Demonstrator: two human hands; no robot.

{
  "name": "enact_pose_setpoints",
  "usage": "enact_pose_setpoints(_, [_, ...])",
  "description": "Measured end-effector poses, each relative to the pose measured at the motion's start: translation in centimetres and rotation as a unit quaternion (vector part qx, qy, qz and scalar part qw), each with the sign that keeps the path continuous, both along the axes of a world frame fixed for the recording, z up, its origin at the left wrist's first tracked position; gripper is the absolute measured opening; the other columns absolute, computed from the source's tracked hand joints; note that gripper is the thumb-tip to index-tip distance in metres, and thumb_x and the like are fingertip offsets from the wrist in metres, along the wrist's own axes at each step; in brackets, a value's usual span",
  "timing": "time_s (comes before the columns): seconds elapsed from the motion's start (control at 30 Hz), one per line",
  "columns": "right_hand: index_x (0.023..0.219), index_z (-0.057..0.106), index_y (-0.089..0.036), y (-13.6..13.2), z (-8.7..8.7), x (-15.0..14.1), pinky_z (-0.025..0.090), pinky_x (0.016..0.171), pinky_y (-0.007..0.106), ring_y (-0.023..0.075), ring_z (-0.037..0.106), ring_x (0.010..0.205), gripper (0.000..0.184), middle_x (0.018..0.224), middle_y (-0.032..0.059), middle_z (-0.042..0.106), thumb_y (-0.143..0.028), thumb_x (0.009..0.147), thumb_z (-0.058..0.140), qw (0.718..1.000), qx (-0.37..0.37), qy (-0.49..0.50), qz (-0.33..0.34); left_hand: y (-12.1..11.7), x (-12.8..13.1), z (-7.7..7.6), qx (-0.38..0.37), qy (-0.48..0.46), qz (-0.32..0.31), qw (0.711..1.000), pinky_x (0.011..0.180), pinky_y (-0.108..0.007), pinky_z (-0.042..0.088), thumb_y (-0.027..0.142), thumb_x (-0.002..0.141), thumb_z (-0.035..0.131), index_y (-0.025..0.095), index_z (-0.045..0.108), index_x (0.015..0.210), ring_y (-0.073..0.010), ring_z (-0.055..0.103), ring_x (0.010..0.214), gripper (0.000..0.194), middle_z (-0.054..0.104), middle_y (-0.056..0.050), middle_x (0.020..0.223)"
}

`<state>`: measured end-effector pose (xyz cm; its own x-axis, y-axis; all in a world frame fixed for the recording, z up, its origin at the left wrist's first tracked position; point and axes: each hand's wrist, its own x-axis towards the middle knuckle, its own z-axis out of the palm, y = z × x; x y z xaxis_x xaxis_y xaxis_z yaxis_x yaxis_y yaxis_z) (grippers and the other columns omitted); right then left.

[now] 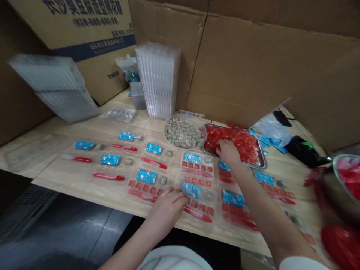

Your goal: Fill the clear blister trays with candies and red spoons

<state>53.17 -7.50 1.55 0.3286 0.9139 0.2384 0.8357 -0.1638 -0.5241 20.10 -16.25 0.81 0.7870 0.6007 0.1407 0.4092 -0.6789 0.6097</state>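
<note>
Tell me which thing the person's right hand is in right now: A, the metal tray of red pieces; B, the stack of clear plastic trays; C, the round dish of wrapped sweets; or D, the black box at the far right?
A: the right hand sits among the red pieces in the metal tray, its fingers down in the pile.

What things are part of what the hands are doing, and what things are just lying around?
Part of the work:
- right hand in red cubes on a steel tray
- left hand on a clear pack with a blue sachet and red spoon

Just lying around:
- stacked clear trays
- cardboard boxes
- steel bowl
</note>
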Motion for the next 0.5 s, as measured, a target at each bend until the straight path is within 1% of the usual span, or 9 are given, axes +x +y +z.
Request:
enact_pose_setpoints(0.07, [0.073, 0.058, -0.017, -0.3, -0.1, -0.1, 0.042, 0.087, 0.044, 0.0256, 0.058, 0.087, 0.006, 0.082, 0.0103, 0.063, -0.021, 0.068, 0.059, 0.999, 0.008, 0.039, -0.007, 0.0, 0.0, 0.4, -0.001, -0.006, 0.007, 1.0, 0.103, -0.038, 0.035, 0.015, 0.088, 0.052, 0.023, 0.06, 0.103, -0.0167, 0.058, 0.106, 0.02, 0.066, -0.001, 0.11])
enact_pose_setpoints(0.1, [0.076, 0.058, -0.017, -0.8, 0.0, -0.5, 0.044, 0.083, 0.042, 0.0238, 0.059, 0.083, 0.009, 0.082, 0.0092, 0.064, -0.024, 0.071, 0.057, 0.998, 0.012, 0.061, -0.01, 0.0, 0.0, 0.6, -0.003, -0.017, 0.015, 1.0, 0.102, -0.038, 0.036, 0.015, 0.088, 0.052, 0.023, 0.06, 0.104, -0.017, 0.058, 0.105, 0.02, 0.066, -0.001, 0.109])
enact_pose_setpoints(0.17, [0.085, 0.057, -0.018, -2.5, 0.5, -1.7, 0.049, 0.072, 0.036, 0.0193, 0.06, 0.073, 0.018, 0.079, 0.0058, 0.063, -0.033, 0.077, 0.052, 0.994, 0.009, 0.11, -0.007, 0.1, 0.5, 1.2, -0.022, -0.057, 0.049, 0.997, 0.097, -0.036, 0.04, 0.016, 0.088, 0.051, 0.023, 0.061, 0.103, -0.0174, 0.057, 0.105, 0.02, 0.066, -0.003, 0.107])
enact_pose_setpoints(0.2, [0.088, 0.057, -0.019, -3.6, 0.9, -2.7, 0.049, 0.067, 0.033, 0.0174, 0.06, 0.069, 0.021, 0.077, 0.0039, 0.063, -0.037, 0.08, 0.05, 0.988, 0.004, 0.153, 0.005, 0.3, 0.9, 1.6, -0.041, -0.085, 0.07, 0.993, 0.095, -0.034, 0.042, 0.017, 0.088, 0.051, 0.023, 0.061, 0.103, -0.0173, 0.057, 0.104, 0.019, 0.065, -0.003, 0.106])
enact_pose_setpoints(0.27, [0.09, 0.056, -0.021, -5.8, 1.9, -5.2, 0.049, 0.062, 0.028, 0.0147, 0.059, 0.066, 0.023, 0.075, 0.0009, 0.062, -0.04, 0.08, 0.052, 0.961, -0.012, 0.271, 0.042, 1.1, 2.1, 2.4, -0.089, -0.147, 0.115, 0.978, 0.09, -0.031, 0.045, 0.019, 0.088, 0.053, 0.022, 0.061, 0.103, -0.0166, 0.058, 0.102, 0.018, 0.064, -0.004, 0.105])
enact_pose_setpoints(0.33, [0.089, 0.057, -0.021, -7.7, 2.9, -8.0, 0.049, 0.063, 0.026, 0.0134, 0.059, 0.068, 0.02, 0.077, 0.0, 0.061, -0.038, 0.077, 0.06, 0.923, -0.027, 0.376, 0.083, 2.2, 3.5, 3.1, -0.136, -0.2, 0.146, 0.959, 0.084, -0.029, 0.048, 0.022, 0.085, 0.057, 0.02, 0.06, 0.104, -0.016, 0.059, 0.096, 0.019, 0.063, -0.005, 0.104])
enact_pose_setpoints(0.37, [0.088, 0.057, -0.021, -8.4, 3.2, -9.3, 0.049, 0.064, 0.025, 0.0131, 0.059, 0.07, 0.019, 0.078, 0.0001, 0.061, -0.035, 0.076, 0.062, 0.907, -0.032, 0.407, 0.101, 2.8, 4.0, 3.5, -0.156, -0.215, 0.15, 0.952, 0.081, -0.028, 0.049, 0.023, 0.083, 0.061, 0.02, 0.06, 0.104, -0.0155, 0.06, 0.092, 0.021, 0.063, -0.005, 0.103])
enact_pose_setpoints(0.4, [0.087, 0.057, -0.021, -9.0, 3.5, -10.5, 0.049, 0.065, 0.025, 0.0128, 0.059, 0.071, 0.018, 0.079, 0.0002, 0.062, -0.034, 0.076, 0.064, 0.9, -0.035, 0.419, 0.116, 3.3, 4.5, 3.7, -0.17, -0.22, 0.144, 0.95, 0.078, -0.027, 0.05, 0.023, 0.081, 0.063, 0.02, 0.062, 0.102, -0.0151, 0.061, 0.087, 0.021, 0.064, -0.004, 0.1])
enact_pose_setpoints(0.5, [0.09, 0.057, -0.021, -10.1, 3.9, -12.5, 0.05, 0.066, 0.025, 0.0129, 0.059, 0.073, 0.017, 0.081, 0.0011, 0.062, -0.032, 0.078, 0.063, 0.893, -0.036, 0.426, 0.14, 4.4, 4.6, 4.2, -0.19, -0.215, 0.105, 0.952, 0.077, -0.025, 0.049, 0.021, 0.078, 0.067, 0.02, 0.066, 0.093, -0.0145, 0.063, 0.083, 0.015, 0.067, -0.002, 0.092])
